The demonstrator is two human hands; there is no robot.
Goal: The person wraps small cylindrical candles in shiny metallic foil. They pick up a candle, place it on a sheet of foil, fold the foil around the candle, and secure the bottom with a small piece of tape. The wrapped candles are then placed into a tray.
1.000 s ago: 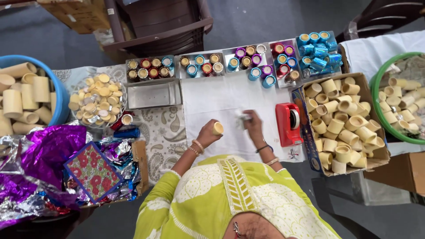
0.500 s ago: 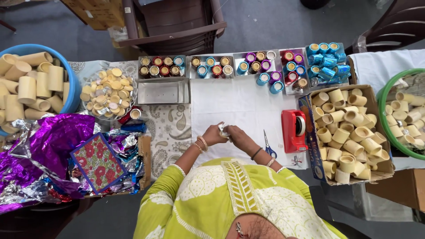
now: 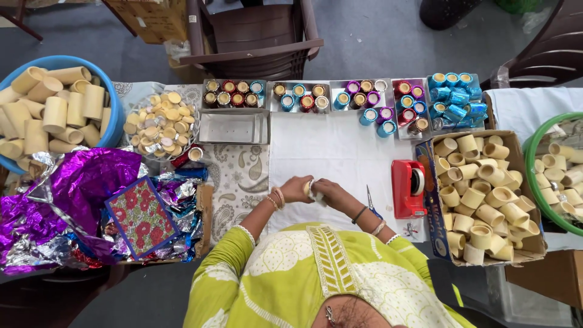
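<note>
Near the front edge of the surface, on the white sheet, we pinch the small cream cup between left hand and right hand, both closed on it; best to turn slowly and press the wrap flat.

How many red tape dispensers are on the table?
1. The red tape dispenser stands on the white sheet, right of the hands and beside the cardboard box of tubes.

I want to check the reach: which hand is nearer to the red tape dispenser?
Right. The right hand is closer to the red tape dispenser, just left of it; the left hand is farther left.
</note>
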